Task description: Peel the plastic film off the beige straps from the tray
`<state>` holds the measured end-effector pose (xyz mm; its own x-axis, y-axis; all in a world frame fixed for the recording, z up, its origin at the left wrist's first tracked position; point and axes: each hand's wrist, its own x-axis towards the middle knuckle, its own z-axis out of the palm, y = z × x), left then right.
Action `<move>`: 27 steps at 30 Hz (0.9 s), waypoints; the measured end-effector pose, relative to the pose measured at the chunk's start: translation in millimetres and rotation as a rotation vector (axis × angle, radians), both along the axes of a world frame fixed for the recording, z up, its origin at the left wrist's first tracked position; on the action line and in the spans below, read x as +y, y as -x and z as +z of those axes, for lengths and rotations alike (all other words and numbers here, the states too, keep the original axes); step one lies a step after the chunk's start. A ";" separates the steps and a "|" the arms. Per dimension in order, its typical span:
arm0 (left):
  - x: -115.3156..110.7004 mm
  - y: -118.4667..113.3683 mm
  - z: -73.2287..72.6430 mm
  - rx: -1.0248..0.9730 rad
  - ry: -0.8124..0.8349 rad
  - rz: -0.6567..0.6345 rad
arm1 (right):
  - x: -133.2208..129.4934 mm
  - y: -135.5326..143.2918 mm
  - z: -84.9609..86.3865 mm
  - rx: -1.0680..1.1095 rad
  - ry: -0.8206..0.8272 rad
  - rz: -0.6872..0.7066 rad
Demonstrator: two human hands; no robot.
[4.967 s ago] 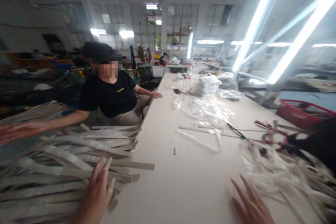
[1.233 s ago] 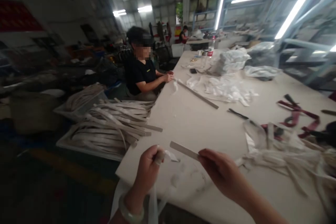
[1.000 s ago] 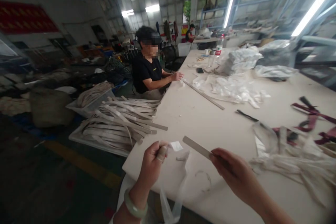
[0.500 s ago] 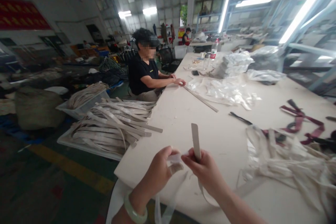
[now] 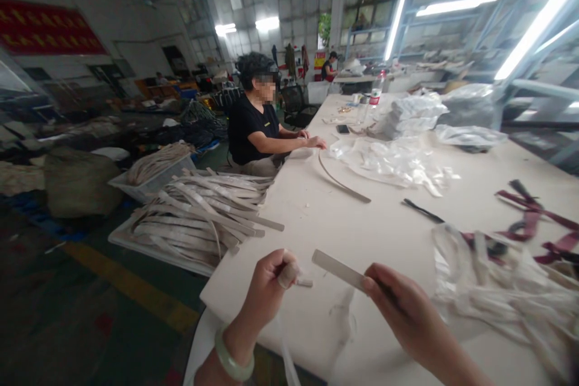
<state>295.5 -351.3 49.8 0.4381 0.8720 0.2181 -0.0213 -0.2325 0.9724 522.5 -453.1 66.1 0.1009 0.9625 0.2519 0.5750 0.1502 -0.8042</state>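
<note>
Here, a flat strip [image 5: 339,269] juts from right hand [image 5: 398,301] toward left hand [image 5: 271,282].

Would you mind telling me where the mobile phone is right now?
In the head view, the mobile phone lies far along the white table, right of centre, behind the clear plastic sheeting and beyond the seated co-worker's nearer hand.

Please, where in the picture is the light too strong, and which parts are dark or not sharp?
Head view: the upper-right tube light glares, with whitish haze around it; head view: the lower-left floor is dim; head view: the red banner and right hand look soft.
</note>
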 end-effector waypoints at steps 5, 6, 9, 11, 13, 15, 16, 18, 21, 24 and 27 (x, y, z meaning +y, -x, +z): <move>3.1 3.7 2.6 0.004 -0.029 0.004 | -6.0 1.0 6.8 -0.235 -0.139 0.001; 3.5 4.1 3.6 0.015 -0.038 0.010 | -5.8 1.4 7.6 -0.261 -0.165 0.018; 4.1 5.1 7.1 0.071 -0.069 0.025 | -3.8 1.4 8.0 -0.329 -0.196 0.067; 4.2 5.8 9.2 0.118 -0.090 0.020 | -2.8 0.4 7.0 -0.383 -0.209 0.080; 4.2 6.3 10.2 0.160 -0.105 0.016 | -2.5 -1.5 5.4 -0.435 -0.240 0.064; 4.3 6.7 9.9 0.189 -0.112 0.022 | -2.8 -3.9 4.0 -0.462 -0.277 0.030; 4.4 6.8 9.3 0.197 -0.116 0.029 | -3.1 -5.0 3.6 -0.467 -0.291 0.013; 4.4 6.6 7.9 0.199 -0.120 0.038 | -3.4 -6.4 3.1 -0.470 -0.304 -0.004; 4.0 5.2 6.6 0.193 -0.115 0.036 | -3.6 -5.2 2.3 -0.477 -0.288 0.019; 3.8 3.4 6.3 0.202 -0.108 0.024 | -3.7 -2.9 0.7 -0.486 -0.274 0.038; 4.3 1.6 6.2 0.210 -0.095 0.009 | -3.9 -3.7 -1.3 -0.498 -0.277 0.040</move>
